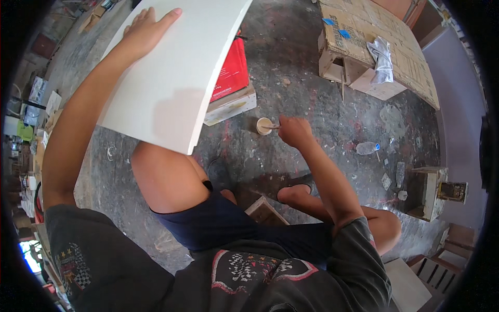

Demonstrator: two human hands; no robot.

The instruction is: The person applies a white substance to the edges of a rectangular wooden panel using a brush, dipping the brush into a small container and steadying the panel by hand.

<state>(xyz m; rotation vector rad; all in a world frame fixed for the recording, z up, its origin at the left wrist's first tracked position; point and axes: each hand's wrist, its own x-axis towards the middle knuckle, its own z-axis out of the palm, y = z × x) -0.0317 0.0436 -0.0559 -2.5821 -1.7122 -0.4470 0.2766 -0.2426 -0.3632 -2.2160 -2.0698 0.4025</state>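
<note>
A large white panel [166, 73] slants across the upper left, its near corner close to my left knee. My left hand [145, 31] lies on its face near the far left edge, thumb stretched out and fingers spread toward that edge. Over the floor, my right hand [295, 130] is closed round a thin brush-like tool [272, 126]. The tool's tip reaches into a small pale cup [260, 124], which has cream-coloured stuff inside. Most of the tool is hidden by my fingers.
Beyond the panel, a red package [231, 70] rests on a box [234, 106]. Cardboard [358, 49] covers a low wooden piece at the upper right, with a silvery cloth [382, 60] on it. A plastic bottle [367, 148] lies right of my hand; a wooden box [426, 192] stands farther right.
</note>
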